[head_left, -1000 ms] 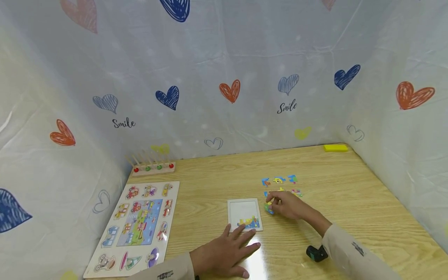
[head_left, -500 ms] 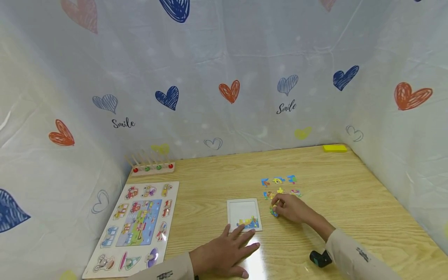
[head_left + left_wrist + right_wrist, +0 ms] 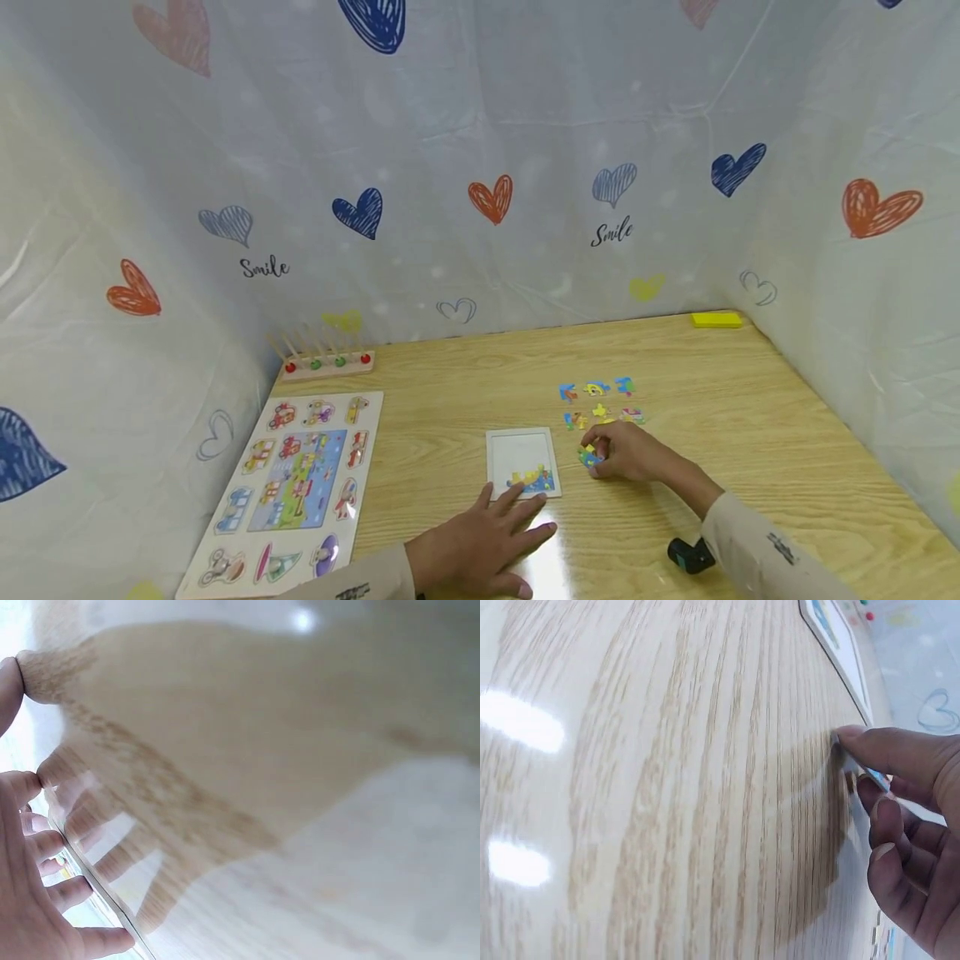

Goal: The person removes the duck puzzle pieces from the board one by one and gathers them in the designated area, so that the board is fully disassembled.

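My right hand (image 3: 626, 452) pinches a blue, green and yellow jigsaw piece (image 3: 589, 456) between thumb and fingers, just right of a white puzzle tray (image 3: 517, 432). In the right wrist view the piece (image 3: 876, 777) appears edge-on, tilted close to the wood. My left hand (image 3: 491, 537) has its fingers spread, their tips at the tray's near edge; the left wrist view shows these fingers (image 3: 71, 892) along that edge. Joined pieces (image 3: 536, 477) fill the tray's lower right part. Behind my right hand several loose jigsaw pieces (image 3: 596, 389) lie in rows, some partly hidden by it.
At the left lies a large vehicle peg puzzle board (image 3: 367, 475). Behind it stands a wooden peg rack (image 3: 330, 364) with red and green beads. A yellow block (image 3: 716, 320) sits at the far right corner, and a black object (image 3: 690, 555) is by my right sleeve.
My right hand has shifted slightly right and nearer with the piece, which is turned so more of its printed face shows. The left hand stays in place.
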`<state>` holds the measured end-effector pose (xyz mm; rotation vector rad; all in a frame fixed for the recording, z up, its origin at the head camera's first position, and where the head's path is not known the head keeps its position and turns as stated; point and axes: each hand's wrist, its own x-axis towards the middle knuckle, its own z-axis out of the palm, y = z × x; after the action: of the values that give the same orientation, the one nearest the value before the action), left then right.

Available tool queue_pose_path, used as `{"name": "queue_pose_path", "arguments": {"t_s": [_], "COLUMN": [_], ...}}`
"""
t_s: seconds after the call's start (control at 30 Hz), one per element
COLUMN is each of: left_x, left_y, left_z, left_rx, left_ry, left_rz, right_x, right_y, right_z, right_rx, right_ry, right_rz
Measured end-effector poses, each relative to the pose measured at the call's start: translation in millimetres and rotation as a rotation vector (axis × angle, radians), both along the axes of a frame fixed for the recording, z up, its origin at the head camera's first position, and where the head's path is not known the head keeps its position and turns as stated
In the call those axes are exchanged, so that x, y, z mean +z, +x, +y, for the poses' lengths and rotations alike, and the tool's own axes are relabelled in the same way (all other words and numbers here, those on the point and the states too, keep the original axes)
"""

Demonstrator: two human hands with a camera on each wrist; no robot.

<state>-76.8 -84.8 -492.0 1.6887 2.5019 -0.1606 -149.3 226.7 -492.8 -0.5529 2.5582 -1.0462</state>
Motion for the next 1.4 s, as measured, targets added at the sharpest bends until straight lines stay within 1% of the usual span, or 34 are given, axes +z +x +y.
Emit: {"name": "queue_pose_path", "arguments": {"t_s": [0.17, 0.23, 0.3, 0.4, 0.47, 0.57, 0.67, 0.77, 0.87, 0.97, 1.07, 1.23, 1.4], "left_x": [-0.5, -0.2, 0.7, 1.8, 2.7, 2.8, 1.8, 0.2, -1.1, -1.6, -2.5, -3.9, -4.1], "left_y": [1.4, 1.8, 2.0, 2.4, 2.7, 2.4, 1.7, 0.8, 0.4, 0.1, -0.2, -1.0, -1.2], "left_z": [-0.2, -0.5, -1.1, -1.9, -2.2, -1.4, -0.3, -0.1, -0.7, -1.2, -1.4, -1.1, -0.6], "left_rx": [0.004, -0.001, -0.003, -0.005, -0.005, -0.003, 0.004, 0.009, 0.002, -0.01, -0.015, -0.015, -0.009], "left_ry": [0.001, 0.012, 0.029, 0.052, 0.056, 0.034, 0.007, 0.003, 0.011, 0.017, 0.018, 0.013, 0.002], "left_rz": [0.006, 0.013, 0.005, -0.013, -0.019, -0.007, -0.014, -0.028, -0.014, 0.02, 0.039, 0.039, 0.033], "right_x": [-2.0, -2.1, -1.9, -1.3, -0.8, -0.1, 0.8, 1.2, 1.2, 0.2, -1.4, -2.0, -1.7], "right_y": [1.7, 2.0, 1.8, 0.4, -0.7, -2.4, -3.0, -2.5, -1.6, -1.4, -1.5, -1.3, -0.9], "right_z": [0.5, 0.7, 1.1, 2.6, 4.0, 6.7, 8.3, 9.1, 9.2, 8.8, 7.7, 4.7, 2.3], "right_rx": [0.009, 0.005, 0.01, 0.025, 0.038, 0.062, 0.084, 0.096, 0.101, 0.097, 0.086, 0.063, 0.042], "right_ry": [0.041, 0.052, 0.055, 0.061, 0.062, 0.06, 0.05, 0.032, 0.012, 0.015, 0.038, 0.066, 0.081], "right_rz": [0.05, 0.065, 0.072, 0.06, 0.036, 0.004, -0.011, -0.015, -0.013, 0.013, 0.057, 0.105, 0.109]}}
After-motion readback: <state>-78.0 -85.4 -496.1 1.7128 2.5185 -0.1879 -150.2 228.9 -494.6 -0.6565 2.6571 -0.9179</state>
